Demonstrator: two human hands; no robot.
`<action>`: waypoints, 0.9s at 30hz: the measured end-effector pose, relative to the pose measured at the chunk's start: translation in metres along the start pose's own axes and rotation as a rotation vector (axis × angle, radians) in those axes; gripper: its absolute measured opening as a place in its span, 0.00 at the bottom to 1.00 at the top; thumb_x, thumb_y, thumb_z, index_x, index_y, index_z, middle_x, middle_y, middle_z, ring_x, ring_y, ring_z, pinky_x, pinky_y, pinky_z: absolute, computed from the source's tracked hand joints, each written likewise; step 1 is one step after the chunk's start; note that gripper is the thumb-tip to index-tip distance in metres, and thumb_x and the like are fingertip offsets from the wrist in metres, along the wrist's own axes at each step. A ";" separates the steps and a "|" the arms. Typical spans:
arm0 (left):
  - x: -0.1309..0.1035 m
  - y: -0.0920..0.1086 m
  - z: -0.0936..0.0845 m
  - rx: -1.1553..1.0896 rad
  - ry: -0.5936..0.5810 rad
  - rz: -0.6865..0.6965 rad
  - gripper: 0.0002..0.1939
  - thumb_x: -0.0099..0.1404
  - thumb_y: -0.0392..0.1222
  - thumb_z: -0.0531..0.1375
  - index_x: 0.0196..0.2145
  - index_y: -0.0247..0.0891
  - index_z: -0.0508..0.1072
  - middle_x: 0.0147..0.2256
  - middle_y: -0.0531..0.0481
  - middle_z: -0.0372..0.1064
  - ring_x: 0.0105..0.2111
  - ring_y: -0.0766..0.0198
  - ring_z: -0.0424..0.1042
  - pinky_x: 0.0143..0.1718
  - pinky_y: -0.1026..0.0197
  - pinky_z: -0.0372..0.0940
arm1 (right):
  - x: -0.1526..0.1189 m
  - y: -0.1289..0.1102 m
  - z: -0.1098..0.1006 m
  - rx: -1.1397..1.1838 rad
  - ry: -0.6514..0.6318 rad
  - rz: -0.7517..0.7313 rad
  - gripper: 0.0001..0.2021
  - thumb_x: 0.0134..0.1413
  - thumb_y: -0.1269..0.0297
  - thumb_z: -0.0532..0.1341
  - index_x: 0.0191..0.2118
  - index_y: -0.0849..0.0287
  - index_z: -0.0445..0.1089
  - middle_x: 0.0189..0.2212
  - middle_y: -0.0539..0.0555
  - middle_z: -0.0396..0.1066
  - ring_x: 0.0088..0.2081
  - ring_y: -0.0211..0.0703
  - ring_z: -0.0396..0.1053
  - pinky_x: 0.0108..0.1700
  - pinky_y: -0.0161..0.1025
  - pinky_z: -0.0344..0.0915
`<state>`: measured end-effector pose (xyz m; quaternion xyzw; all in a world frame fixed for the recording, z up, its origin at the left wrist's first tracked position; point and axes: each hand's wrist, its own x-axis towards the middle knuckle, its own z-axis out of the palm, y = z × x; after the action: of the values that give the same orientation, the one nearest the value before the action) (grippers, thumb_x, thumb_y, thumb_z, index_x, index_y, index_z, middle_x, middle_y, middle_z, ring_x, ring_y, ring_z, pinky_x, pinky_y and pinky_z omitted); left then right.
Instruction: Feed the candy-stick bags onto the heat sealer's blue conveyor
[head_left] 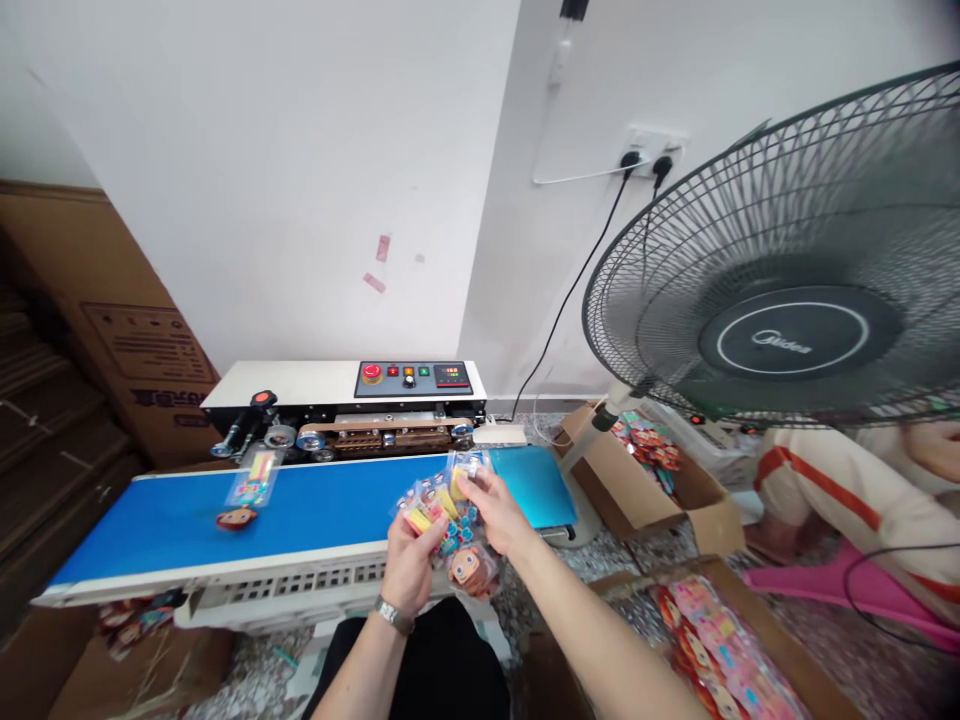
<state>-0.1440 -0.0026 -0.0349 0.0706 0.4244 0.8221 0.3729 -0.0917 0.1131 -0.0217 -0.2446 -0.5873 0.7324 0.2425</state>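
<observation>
My left hand point(409, 568), with a metal watch at the wrist, pinches a fanned bunch of clear plastic packets point(444, 510) holding colourful cartoon pieces. My right hand point(496, 508) is closed on the top of one packet point(466, 470) at the right of the bunch. A brown cartoon monkey face point(469, 570) shows through the plastic below my fingers. Both hands are over the front right of the blue conveyor belt point(322, 510) of a bag sealing machine point(409, 385). On the belt's left part lies another packet point(253, 480) with its top at the sealing rollers and a monkey face at its lower end.
A big fan point(795, 330) stands at the right. Open cardboard boxes with packets point(649, 450) and printed pieces point(720, 650) are on the floor there, near a seated person's leg point(817, 480). Another box point(142, 670) sits under the belt's left end. Cartons point(142, 340) lean at the far left.
</observation>
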 end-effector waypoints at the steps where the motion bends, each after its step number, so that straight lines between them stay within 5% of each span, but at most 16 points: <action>1: -0.001 0.001 0.000 0.001 -0.012 -0.006 0.22 0.46 0.38 0.67 0.40 0.35 0.70 0.40 0.44 0.73 0.40 0.56 0.72 0.43 0.56 0.65 | 0.001 0.000 -0.001 -0.023 0.016 -0.016 0.19 0.44 0.49 0.62 0.37 0.59 0.66 0.33 0.55 0.71 0.38 0.48 0.69 0.41 0.42 0.65; 7: 0.000 0.003 0.000 -0.024 -0.069 -0.040 0.20 0.47 0.38 0.67 0.39 0.34 0.72 0.40 0.43 0.73 0.41 0.55 0.71 0.44 0.56 0.64 | 0.003 0.000 -0.014 -0.311 0.088 -0.173 0.14 0.50 0.53 0.58 0.35 0.59 0.66 0.30 0.52 0.70 0.33 0.44 0.68 0.36 0.37 0.65; 12: 0.003 0.003 -0.003 -0.015 0.001 0.012 0.18 0.46 0.40 0.67 0.36 0.34 0.74 0.37 0.43 0.74 0.40 0.55 0.72 0.44 0.56 0.64 | 0.006 -0.007 -0.028 -0.401 0.241 -0.235 0.14 0.52 0.53 0.55 0.37 0.60 0.65 0.29 0.53 0.70 0.32 0.43 0.67 0.33 0.35 0.64; 16: -0.001 0.007 0.001 -0.023 -0.052 -0.016 0.19 0.46 0.39 0.67 0.37 0.35 0.74 0.39 0.42 0.73 0.43 0.54 0.70 0.47 0.56 0.61 | 0.003 -0.019 -0.028 -0.650 0.378 -0.281 0.13 0.53 0.53 0.54 0.33 0.58 0.66 0.25 0.52 0.69 0.29 0.43 0.67 0.33 0.36 0.62; 20: -0.007 0.011 0.007 -0.052 -0.188 -0.097 0.23 0.47 0.39 0.66 0.44 0.37 0.72 0.43 0.41 0.71 0.47 0.53 0.67 0.49 0.55 0.60 | -0.007 -0.025 -0.013 -0.826 0.236 -0.355 0.11 0.53 0.55 0.55 0.33 0.55 0.68 0.28 0.53 0.71 0.31 0.45 0.68 0.37 0.38 0.62; 24: -0.008 0.014 0.005 -0.062 -0.261 -0.087 0.22 0.50 0.38 0.65 0.45 0.37 0.72 0.43 0.41 0.71 0.46 0.53 0.68 0.49 0.54 0.59 | -0.013 -0.025 -0.006 -0.531 -0.043 -0.209 0.15 0.54 0.54 0.54 0.45 0.54 0.66 0.31 0.53 0.73 0.34 0.45 0.70 0.38 0.40 0.65; 27: -0.008 0.015 0.001 -0.079 -0.267 -0.091 0.22 0.50 0.37 0.65 0.45 0.37 0.71 0.42 0.42 0.71 0.44 0.55 0.69 0.48 0.55 0.60 | -0.015 -0.024 -0.012 -0.326 -0.118 -0.087 0.18 0.56 0.52 0.52 0.48 0.53 0.64 0.37 0.54 0.71 0.38 0.44 0.69 0.36 0.39 0.67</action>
<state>-0.1461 -0.0123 -0.0214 0.1451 0.3410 0.8037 0.4656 -0.0713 0.1170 0.0002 -0.2116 -0.7216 0.6294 0.1961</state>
